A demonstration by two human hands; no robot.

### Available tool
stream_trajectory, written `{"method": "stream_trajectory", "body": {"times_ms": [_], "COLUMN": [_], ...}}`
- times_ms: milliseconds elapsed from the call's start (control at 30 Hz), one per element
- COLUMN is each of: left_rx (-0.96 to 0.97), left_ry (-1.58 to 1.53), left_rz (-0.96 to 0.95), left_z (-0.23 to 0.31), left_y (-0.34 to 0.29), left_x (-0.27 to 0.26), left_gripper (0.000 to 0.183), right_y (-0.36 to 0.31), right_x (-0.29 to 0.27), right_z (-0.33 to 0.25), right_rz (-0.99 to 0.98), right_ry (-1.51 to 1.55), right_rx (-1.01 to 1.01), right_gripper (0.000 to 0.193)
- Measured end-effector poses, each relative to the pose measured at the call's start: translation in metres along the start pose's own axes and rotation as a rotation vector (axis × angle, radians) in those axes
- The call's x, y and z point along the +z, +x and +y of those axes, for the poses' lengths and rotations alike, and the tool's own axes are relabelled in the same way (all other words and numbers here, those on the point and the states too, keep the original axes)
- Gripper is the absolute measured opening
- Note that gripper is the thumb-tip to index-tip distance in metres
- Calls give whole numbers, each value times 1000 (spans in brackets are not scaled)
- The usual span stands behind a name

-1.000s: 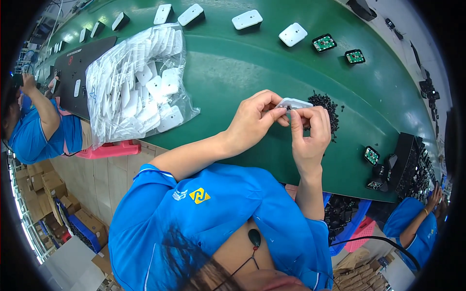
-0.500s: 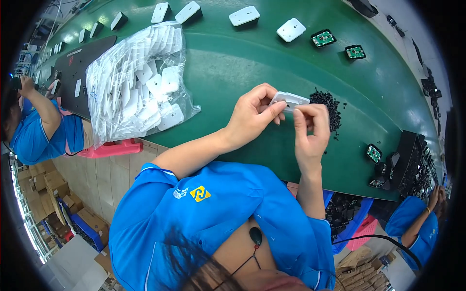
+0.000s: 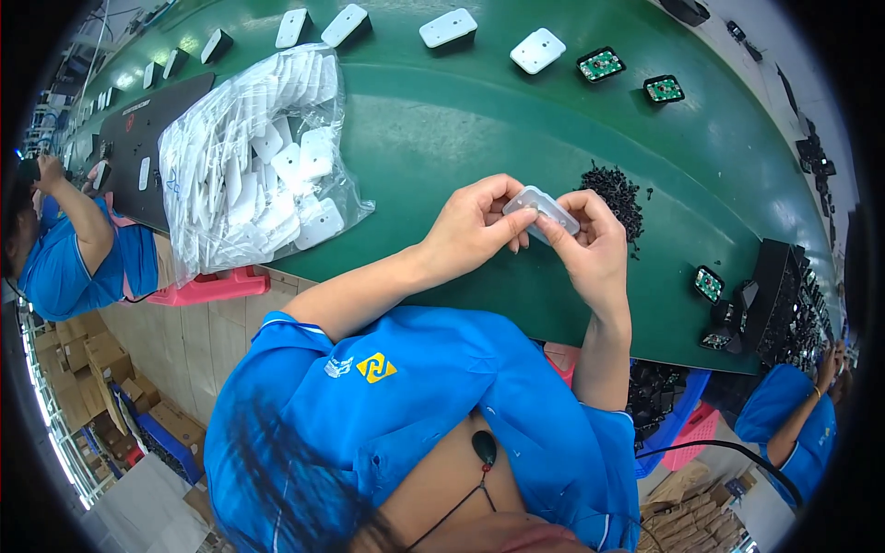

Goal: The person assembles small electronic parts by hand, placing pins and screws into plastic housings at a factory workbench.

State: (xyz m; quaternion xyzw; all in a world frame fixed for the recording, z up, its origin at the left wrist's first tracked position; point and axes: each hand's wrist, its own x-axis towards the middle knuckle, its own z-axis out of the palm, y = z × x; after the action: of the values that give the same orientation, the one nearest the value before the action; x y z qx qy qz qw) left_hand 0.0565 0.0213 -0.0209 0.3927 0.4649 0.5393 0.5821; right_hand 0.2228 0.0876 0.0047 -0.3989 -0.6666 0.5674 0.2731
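Observation:
A white plastic cover (image 3: 559, 208) is held above the green table between my two hands, its hollow side up. My left hand (image 3: 479, 219) is closed on the cover's left end, thumb over the rim. At its right end, my right hand (image 3: 593, 241) pinches it, with the thumb reaching inside; whether a small part sits under the thumb is hidden. Just beyond my right hand lies a pile of small black parts (image 3: 616, 198). To the left, a clear plastic bag (image 3: 249, 166) holds many similar white covers.
Along the far side of the green table (image 3: 433, 120) stand several white-topped units (image 3: 538, 51) and two black housings with green circuit boards (image 3: 601, 64). A black box (image 3: 771, 295) of dark parts stands at right. Co-workers in blue sit left and right.
My right hand has moved in onto the cover, its thumb now pressing inside. The cover has tilted, its right end lower. The whole view has shifted slightly.

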Motion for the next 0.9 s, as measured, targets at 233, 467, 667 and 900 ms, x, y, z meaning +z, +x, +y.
{"method": "stream_trajectory", "body": {"times_ms": [233,467,667,900], "left_rx": [25,54,195,315], "left_ry": [49,573,1071,1164], "left_rz": [41,186,99,96], "left_z": [18,10,2,4], "left_y": [3,60,75,73], "left_x": [-14,-51,-50,-44], "left_gripper": [27,6,10,24], "right_y": [26,168,217,200], "right_x": [-8,-76,-89,-96], "right_z": [7,29,46,47], "right_rz": [-235,332,188,248], "right_ry": [201,-834,-1019,-761], "right_rx": [174,-645,-563,-450], "right_gripper": [20,48,42,46]}}
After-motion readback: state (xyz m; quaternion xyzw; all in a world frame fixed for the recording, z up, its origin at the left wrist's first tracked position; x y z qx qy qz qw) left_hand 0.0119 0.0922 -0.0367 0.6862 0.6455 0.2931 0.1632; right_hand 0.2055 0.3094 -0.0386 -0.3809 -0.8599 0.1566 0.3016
